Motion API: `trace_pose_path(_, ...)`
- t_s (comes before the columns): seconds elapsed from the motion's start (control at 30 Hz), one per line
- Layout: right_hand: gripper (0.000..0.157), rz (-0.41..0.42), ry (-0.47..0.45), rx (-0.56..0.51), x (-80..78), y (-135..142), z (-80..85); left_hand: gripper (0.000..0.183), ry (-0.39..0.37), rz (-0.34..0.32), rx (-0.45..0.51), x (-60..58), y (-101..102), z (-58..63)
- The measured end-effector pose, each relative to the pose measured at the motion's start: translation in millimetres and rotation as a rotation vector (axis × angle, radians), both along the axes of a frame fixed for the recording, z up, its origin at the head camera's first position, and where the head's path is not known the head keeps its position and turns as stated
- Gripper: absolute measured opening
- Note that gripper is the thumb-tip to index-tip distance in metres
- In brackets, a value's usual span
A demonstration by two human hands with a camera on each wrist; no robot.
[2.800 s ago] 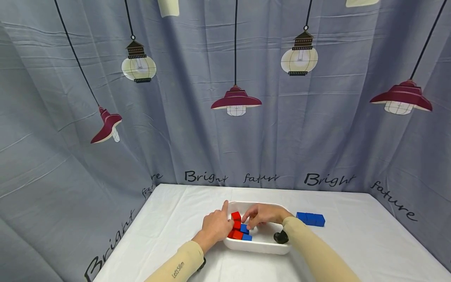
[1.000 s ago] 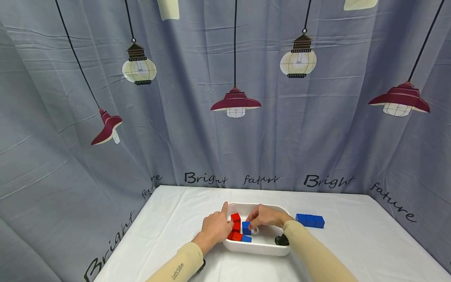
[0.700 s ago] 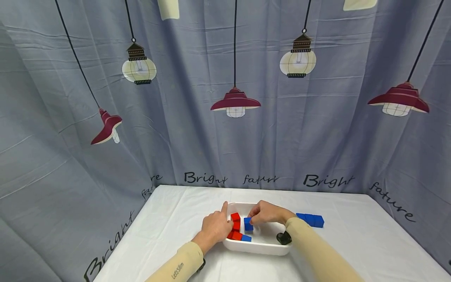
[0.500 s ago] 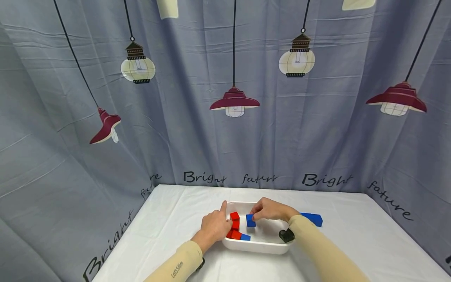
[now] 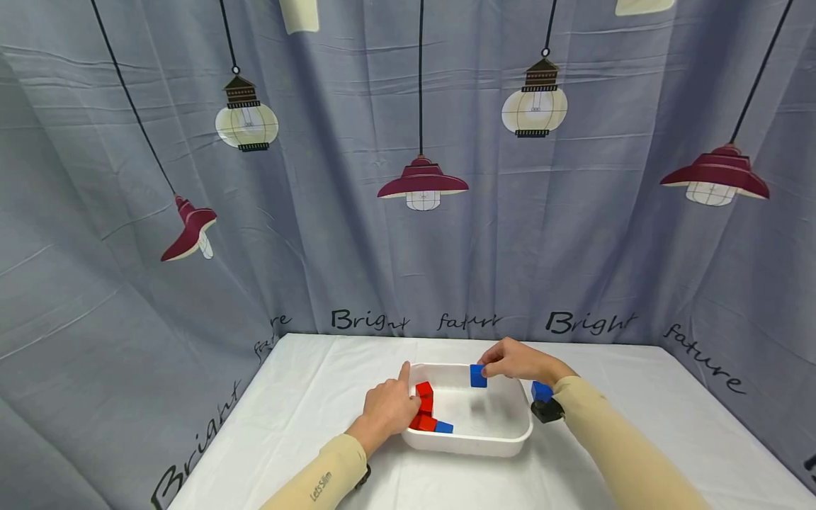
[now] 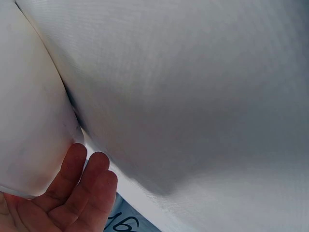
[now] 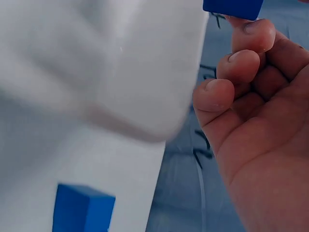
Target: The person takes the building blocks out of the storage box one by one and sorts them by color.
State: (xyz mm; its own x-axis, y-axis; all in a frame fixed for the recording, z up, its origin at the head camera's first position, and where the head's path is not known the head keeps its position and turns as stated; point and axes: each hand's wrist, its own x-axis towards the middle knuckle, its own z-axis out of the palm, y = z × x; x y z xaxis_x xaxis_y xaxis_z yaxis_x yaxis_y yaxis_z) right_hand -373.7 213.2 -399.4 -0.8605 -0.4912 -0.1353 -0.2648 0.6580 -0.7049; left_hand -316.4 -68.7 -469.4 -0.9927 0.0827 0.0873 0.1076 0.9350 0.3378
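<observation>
My left hand (image 5: 389, 407) grips the left wall of a white plastic tray (image 5: 472, 445); in the left wrist view several fingertips rest against its outer side. Above the tray's far right part, my right hand (image 5: 523, 360) pinches a blue cube (image 5: 478, 376) between thumb and fingers. In the right wrist view only the lower part of this blue cube (image 7: 234, 7) shows, and the other fingers are curled beneath it. Several red cubes (image 5: 425, 407) lie along the tray's left side, partly covered by my left hand. Beside them at the near wall is another blue cube (image 5: 443, 427).
Right of the tray, blue cubes (image 5: 542, 391) sit on the white-covered table (image 5: 637, 425), mostly hidden behind my right wrist with its black camera (image 5: 547, 410). A grey-blue curtain (image 5: 344, 234) printed with lamps hangs behind the table.
My right hand has taken hold of the blue cube beside the red ones, lifted it and carried it right and away toward the tray's far right. My left hand stays on the tray wall.
</observation>
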Motion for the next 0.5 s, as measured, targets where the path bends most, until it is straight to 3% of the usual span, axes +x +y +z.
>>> trace_pose_path(0.5,0.039,-0.083,0.006,-0.005,2.5,53.4,10.0,0.072,-0.004,0.002,0.016,2.0,-0.4,2.2)
